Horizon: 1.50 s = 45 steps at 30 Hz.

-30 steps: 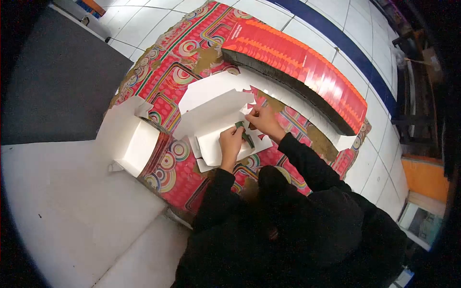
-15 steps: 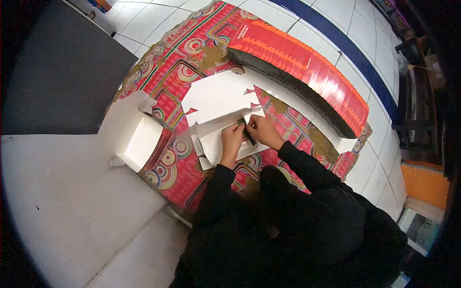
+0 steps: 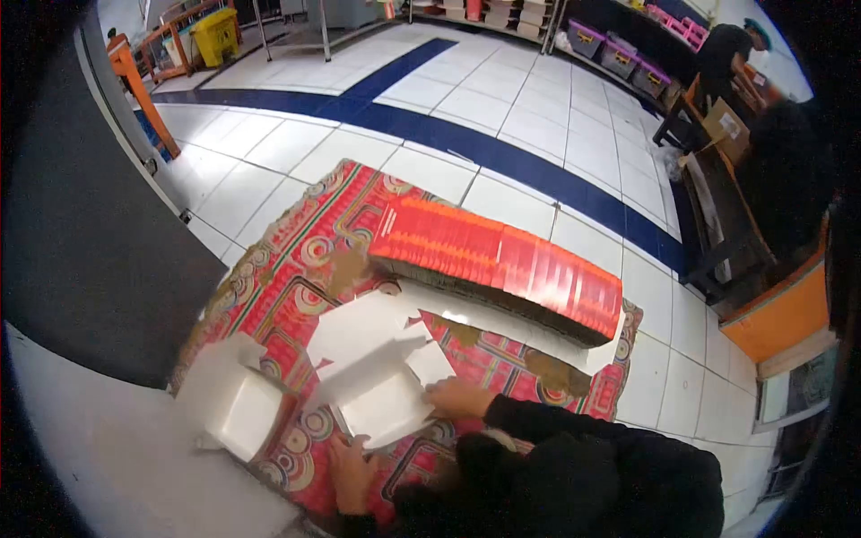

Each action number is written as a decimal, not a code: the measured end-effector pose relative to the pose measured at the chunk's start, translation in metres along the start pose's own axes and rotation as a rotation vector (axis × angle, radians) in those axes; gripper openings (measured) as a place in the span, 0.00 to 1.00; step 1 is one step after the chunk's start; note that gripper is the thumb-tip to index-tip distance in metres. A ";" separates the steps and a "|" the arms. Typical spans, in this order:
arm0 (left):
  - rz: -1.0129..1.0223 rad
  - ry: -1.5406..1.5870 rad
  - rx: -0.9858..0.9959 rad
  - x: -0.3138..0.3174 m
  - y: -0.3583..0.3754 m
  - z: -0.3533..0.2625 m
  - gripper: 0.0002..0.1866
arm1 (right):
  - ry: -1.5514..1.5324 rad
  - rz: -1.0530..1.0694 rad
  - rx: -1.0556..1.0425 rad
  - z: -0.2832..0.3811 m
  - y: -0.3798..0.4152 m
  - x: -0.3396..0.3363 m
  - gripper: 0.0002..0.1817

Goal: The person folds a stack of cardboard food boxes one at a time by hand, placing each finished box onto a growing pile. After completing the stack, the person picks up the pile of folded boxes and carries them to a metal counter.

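Observation:
A white cardboard box lies unfolded on the patterned mat, its large lid panel spread away from me. My left hand is at the box's near left corner, fingertips on the edge. At the right side my right hand has its fingers closed on the wall, just below a raised side flap. The inside of the box shows plain white. To the left stands another open white box, partly blurred.
A long row of red and orange printed cards or sleeves stands beyond the box. The red patterned mat is worn. A dark grey panel rises at left. Two people are by a wooden bench at far right.
The view has tilted up, showing more of the room. My hands were together over the box around a small dark object; now they are apart at its sides, and that object is out of sight.

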State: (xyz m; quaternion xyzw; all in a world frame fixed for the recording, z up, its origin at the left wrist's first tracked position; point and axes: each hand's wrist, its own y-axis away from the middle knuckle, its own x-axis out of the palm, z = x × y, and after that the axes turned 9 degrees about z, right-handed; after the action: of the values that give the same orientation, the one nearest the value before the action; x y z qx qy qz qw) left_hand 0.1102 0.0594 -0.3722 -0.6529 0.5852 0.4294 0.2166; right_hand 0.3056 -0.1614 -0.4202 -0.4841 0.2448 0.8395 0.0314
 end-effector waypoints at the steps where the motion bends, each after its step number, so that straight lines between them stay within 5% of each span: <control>1: -0.025 0.019 -0.012 0.007 -0.002 0.004 0.14 | 0.008 -0.035 -0.025 0.001 0.000 0.001 0.17; 4: 0.037 0.005 -0.116 0.025 -0.002 0.010 0.10 | 0.039 -0.160 -0.111 -0.003 -0.002 0.020 0.14; 7: -0.005 -0.066 0.022 0.053 -0.009 0.034 0.09 | 0.093 -0.061 -0.007 -0.007 -0.007 0.032 0.16; 10: 0.009 -0.115 -0.061 0.050 -0.009 0.025 0.09 | 0.165 -0.019 0.018 0.002 -0.010 0.027 0.17; 13: -0.111 -0.007 -0.056 0.051 -0.004 0.027 0.09 | 0.023 0.002 0.057 0.025 0.005 -0.016 0.28; 17: -0.267 -0.027 0.092 0.029 0.000 0.016 0.12 | -0.610 -0.225 0.257 0.026 0.008 -0.018 0.45; 19: -0.295 0.030 0.074 0.006 0.000 0.003 0.14 | -0.727 -0.528 0.160 0.028 -0.010 -0.017 0.39; 23: -0.424 0.021 -0.098 -0.042 -0.003 -0.010 0.13 | -0.982 -0.456 0.046 0.053 -0.055 -0.087 0.29; 28: -0.682 -0.098 -0.063 -0.102 0.008 -0.007 0.22 | -1.135 -0.402 -0.190 0.097 -0.103 -0.145 0.23; 33: -0.887 0.341 -0.221 -0.100 0.016 0.066 0.23 | -0.953 -0.243 -0.510 0.133 -0.173 -0.154 0.22; 35: -1.043 0.786 -0.372 -0.108 0.012 0.092 0.22 | -0.912 -0.209 -0.527 0.144 -0.190 -0.156 0.21; 42: -1.029 0.598 -0.544 -0.111 0.003 0.146 0.24 | -1.058 -0.032 -0.369 0.172 -0.214 -0.155 0.21; 45: -0.986 0.858 -0.441 -0.113 0.002 0.152 0.25 | -1.024 -0.211 -0.453 0.176 -0.234 -0.145 0.21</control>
State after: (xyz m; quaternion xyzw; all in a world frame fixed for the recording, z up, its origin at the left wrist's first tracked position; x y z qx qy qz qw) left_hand 0.0673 0.2438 -0.3620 -0.9838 0.1531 0.0934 -0.0020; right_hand 0.3096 0.1482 -0.3166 -0.0320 -0.0378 0.9909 0.1251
